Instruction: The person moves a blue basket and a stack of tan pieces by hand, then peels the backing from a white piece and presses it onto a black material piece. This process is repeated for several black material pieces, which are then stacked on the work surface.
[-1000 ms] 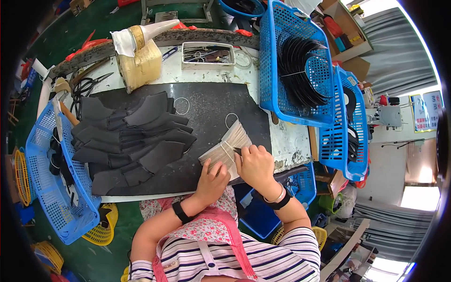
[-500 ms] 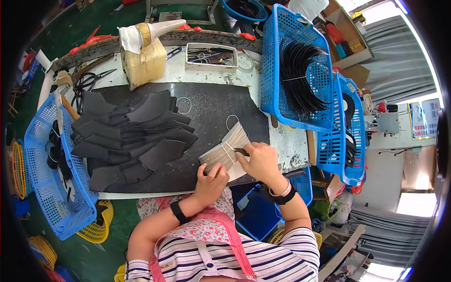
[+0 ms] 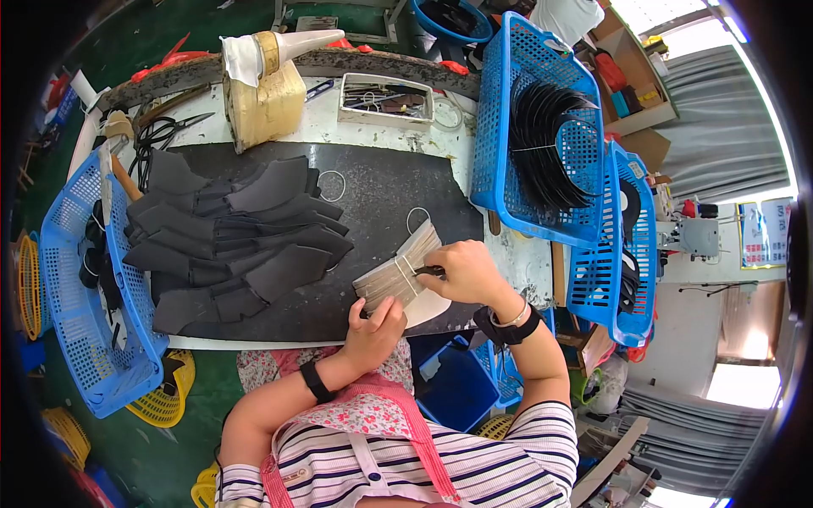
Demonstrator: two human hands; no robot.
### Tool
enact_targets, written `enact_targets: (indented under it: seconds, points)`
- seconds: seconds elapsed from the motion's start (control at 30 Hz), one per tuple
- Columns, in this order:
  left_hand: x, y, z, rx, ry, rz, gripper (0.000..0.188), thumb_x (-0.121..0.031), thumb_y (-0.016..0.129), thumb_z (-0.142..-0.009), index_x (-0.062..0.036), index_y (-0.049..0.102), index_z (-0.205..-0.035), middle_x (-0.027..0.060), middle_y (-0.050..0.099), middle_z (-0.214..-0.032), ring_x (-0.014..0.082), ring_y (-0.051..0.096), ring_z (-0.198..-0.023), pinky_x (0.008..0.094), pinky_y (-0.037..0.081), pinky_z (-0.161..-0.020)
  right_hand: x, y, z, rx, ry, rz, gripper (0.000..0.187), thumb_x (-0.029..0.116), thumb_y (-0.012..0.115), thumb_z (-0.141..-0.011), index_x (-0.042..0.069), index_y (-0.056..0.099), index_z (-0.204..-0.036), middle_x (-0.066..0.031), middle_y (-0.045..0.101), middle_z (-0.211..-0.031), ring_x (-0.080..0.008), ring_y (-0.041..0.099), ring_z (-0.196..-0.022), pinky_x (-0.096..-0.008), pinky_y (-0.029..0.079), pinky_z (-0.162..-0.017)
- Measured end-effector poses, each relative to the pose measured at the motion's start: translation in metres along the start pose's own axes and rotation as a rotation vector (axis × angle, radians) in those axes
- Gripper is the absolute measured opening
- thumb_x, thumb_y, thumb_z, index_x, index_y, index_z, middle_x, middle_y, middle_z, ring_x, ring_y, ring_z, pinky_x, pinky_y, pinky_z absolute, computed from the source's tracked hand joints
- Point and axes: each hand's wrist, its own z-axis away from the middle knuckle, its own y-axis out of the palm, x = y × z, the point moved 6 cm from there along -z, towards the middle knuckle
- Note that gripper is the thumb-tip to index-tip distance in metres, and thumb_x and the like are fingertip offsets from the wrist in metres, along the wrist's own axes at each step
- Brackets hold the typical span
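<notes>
Bundle of pale flat pieces (image 3: 396, 273), banded, on the black mat's (image 3: 381, 195) near edge. I see the left hand (image 3: 373, 326) pinching its 6 o'clock end, the right hand (image 3: 466, 271) gripping a dark tool (image 3: 428, 271) at 3 o'clock. I judge firm pinning keeps the stack square. Black cut pieces (image 3: 229, 237) lie at 9 o'clock.

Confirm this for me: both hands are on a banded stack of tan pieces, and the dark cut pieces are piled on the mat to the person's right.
Not quite. In the head view the dark cut pieces are piled to the person's left. Both the left hand and right hand are on the banded stack of tan pieces on the mat.
</notes>
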Motion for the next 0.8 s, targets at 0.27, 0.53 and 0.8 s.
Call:
enact_targets:
  seconds: [0.27, 0.53, 0.8]
  points:
    - [0.013, -0.006, -0.005, -0.086, -0.083, 0.232, 0.032, -0.021, 0.064, -0.078, -0.0143, 0.057, -0.109, 0.0091, 0.045, -0.125, 0.0264, 0.037, -0.126, 0.0502, 0.024, -0.102, -0.026, 0.001, 0.009, -0.286, 0.217, -0.391, 0.026, 0.031, 0.065, -0.080, 0.005, 0.068, -0.076, -0.0166, 0.062, -0.066, -0.0345, 0.061, -0.061, -0.0423, 0.047, -0.053]
    - [0.057, 0.004, -0.046, 0.087, -0.479, 0.512, 0.087, -0.032, 0.080, -0.062, -0.0057, 0.034, -0.131, 0.0289, 0.032, -0.131, 0.0437, 0.034, -0.123, 0.0552, 0.025, -0.101, -0.116, 0.056, 0.060, -0.435, 0.700, -0.017, 0.025, 0.026, 0.064, -0.084, 0.001, 0.065, -0.091, -0.0185, 0.065, -0.082, -0.0359, 0.061, -0.072, -0.0411, 0.049, -0.063]
    - [0.072, 0.020, -0.037, 0.275, -0.601, 0.538, 0.099, -0.031, 0.083, -0.059, -0.0038, 0.029, -0.137, 0.0325, 0.023, -0.141, 0.0473, 0.028, -0.129, 0.0531, 0.024, -0.105, -0.048, 0.046, 0.064, -0.665, 0.358, -0.233, 0.042, 0.010, 0.070, -0.077, 0.000, 0.052, -0.113, -0.0204, 0.051, -0.111, -0.0379, 0.049, -0.100, -0.0405, 0.043, -0.086]
